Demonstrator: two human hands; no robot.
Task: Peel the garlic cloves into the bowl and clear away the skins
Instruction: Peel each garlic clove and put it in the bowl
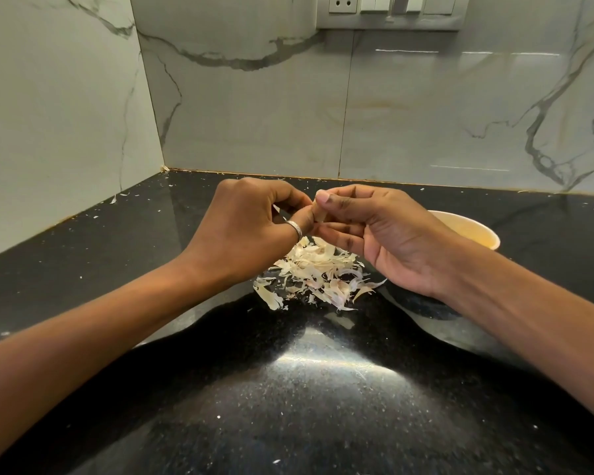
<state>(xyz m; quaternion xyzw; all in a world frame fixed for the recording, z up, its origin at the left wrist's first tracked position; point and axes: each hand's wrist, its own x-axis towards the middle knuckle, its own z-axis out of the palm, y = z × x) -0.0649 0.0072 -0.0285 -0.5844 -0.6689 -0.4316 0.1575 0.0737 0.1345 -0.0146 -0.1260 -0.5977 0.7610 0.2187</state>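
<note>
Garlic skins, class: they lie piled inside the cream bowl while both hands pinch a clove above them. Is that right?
No. The head view shows the garlic skins piled on the black countertop, left of the cream bowl, not inside it. The left hand and right hand do pinch a clove above them.

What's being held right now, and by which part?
A garlic clove, pinched by both: right hand at its upper end, left hand at its left side.
</note>
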